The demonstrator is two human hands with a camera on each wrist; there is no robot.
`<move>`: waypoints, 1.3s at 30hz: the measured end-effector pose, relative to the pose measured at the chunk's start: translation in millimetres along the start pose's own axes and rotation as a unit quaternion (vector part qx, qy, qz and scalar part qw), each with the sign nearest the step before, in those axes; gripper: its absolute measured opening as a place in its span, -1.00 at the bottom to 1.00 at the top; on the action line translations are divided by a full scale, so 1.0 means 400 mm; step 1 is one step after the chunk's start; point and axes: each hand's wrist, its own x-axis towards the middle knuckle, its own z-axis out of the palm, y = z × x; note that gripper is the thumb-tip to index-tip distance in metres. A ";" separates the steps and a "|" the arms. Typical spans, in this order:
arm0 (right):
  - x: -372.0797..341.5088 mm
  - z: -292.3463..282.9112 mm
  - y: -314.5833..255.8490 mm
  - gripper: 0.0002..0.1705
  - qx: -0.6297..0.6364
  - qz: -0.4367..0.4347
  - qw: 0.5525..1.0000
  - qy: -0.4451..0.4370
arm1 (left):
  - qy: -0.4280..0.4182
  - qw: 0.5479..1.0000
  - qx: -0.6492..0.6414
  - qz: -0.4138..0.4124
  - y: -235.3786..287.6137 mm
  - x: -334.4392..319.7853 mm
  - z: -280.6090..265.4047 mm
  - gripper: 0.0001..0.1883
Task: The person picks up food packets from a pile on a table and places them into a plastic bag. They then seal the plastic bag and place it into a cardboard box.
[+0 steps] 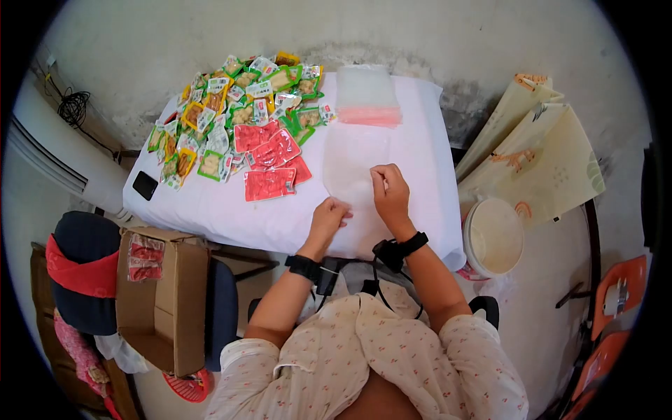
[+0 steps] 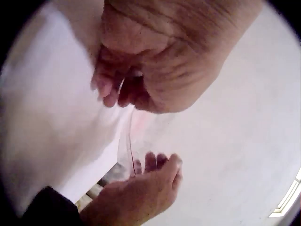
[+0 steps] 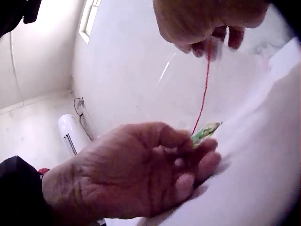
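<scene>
A clear plastic zip bag (image 1: 355, 159) with a thin red line along its mouth stretches between my two hands, over the white-covered table. My left hand (image 1: 326, 222) pinches one end of the mouth with its fingertips. At the other end, my right hand (image 1: 390, 194) pinches it with curled fingers, a little farther from my body. In the right wrist view the red line (image 3: 204, 96) runs from hand to hand. Behind the left fingertips there, a small green snack packet (image 3: 207, 133) shows. The bag looks flat and see-through.
A heap of green and yellow snack packets (image 1: 241, 112) covers the table's back left, with red packets (image 1: 269, 185) in front. Stacked clear bags (image 1: 365, 94) lie at the back. A phone (image 1: 145, 185) is at the left edge. A cardboard box (image 1: 162, 315) and white bucket (image 1: 495, 234) flank the table.
</scene>
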 end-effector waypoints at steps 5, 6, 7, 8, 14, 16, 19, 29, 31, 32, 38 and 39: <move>0.004 -0.030 0.002 -0.95 -0.139 -0.228 0.962 -0.059 | 0.210 0.926 0.258 0.179 0.091 -0.064 -0.027 -0.58; -0.004 -0.027 0.006 -0.93 -0.149 -0.250 0.952 -0.094 | 0.271 0.831 0.358 0.330 0.129 -0.080 -0.027 -0.53; -0.012 -0.025 0.010 -0.93 -0.149 -0.250 0.952 -0.093 | 0.320 0.698 0.441 0.465 0.168 -0.098 -0.026 -0.48; -0.022 -0.022 0.014 -0.95 -0.139 -0.245 0.953 -0.114 | 0.265 0.670 0.494 0.487 0.206 -0.110 -0.024 -0.49; -0.041 -0.057 0.040 -0.86 -0.183 -0.246 0.943 -0.131 | 0.061 0.710 0.566 0.414 0.163 -0.020 -0.064 -0.82; -0.046 -0.081 0.087 -0.81 -0.308 -0.134 0.923 -0.185 | 0.051 0.701 0.576 0.417 0.172 -0.003 -0.063 -0.88; 0.065 -0.089 0.110 -0.76 -0.296 -0.124 0.939 -0.125 | 0.085 0.664 0.596 0.444 0.262 0.032 -0.043 -0.96; 0.255 -0.205 -0.152 -0.54 -0.188 -0.376 0.900 0.117 | 0.226 0.563 0.420 0.675 0.502 -0.089 0.052 -0.71; 0.171 -0.168 0.001 -0.62 -0.278 -0.270 0.922 0.006 | 0.174 0.636 0.460 0.594 0.368 -0.025 0.050 -0.77; 0.127 -0.155 0.053 -0.65 -0.291 -0.235 0.927 -0.007 | 0.156 0.664 0.479 0.552 0.302 0.006 0.047 -0.79; 0.000 -0.124 0.204 -0.65 -0.305 -0.105 0.943 -0.083 | 0.126 0.705 0.515 0.470 0.134 0.074 0.057 -0.82; -0.005 -0.119 0.214 -0.63 -0.332 -0.080 0.933 -0.115 | 0.124 0.705 0.524 0.462 0.121 0.079 0.057 -0.84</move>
